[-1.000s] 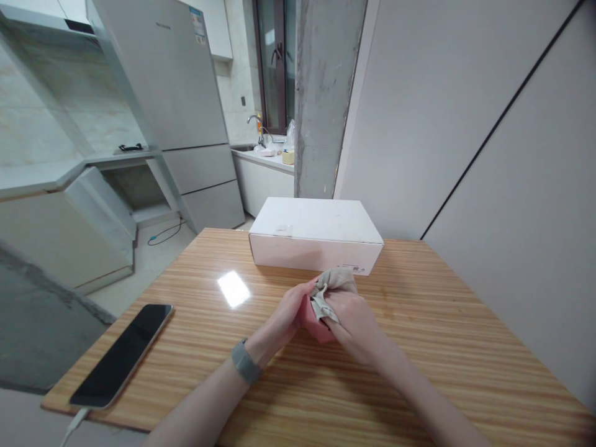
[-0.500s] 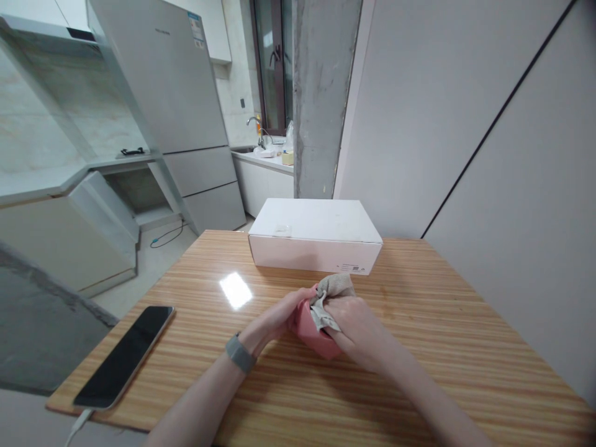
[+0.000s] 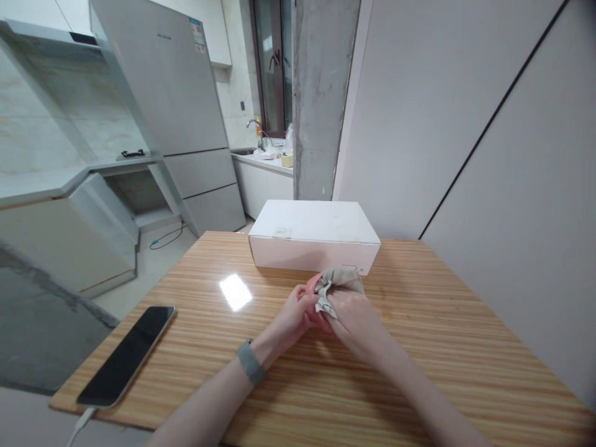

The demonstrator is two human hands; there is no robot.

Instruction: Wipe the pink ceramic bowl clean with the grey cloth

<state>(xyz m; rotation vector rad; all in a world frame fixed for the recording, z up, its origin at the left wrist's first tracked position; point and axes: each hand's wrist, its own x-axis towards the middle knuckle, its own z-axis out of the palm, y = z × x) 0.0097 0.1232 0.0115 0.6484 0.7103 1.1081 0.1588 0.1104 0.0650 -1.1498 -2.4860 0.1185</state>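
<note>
Cloth [image 3: 345,279] of grey-beige fabric, bunched in the right hand [image 3: 356,318] against a smooth pink object [image 3: 319,319] in the left hand [image 3: 295,311].
Both hands grip above the wood-grain desk [image 3: 465,347], in front of the white cardboard box [image 3: 314,222]; the right fingertips are hidden. Compared with the previous frame, less of the pink object shows below the hands, and the left hand has shifted forward, its fingers now curled closer to the fabric.
</note>
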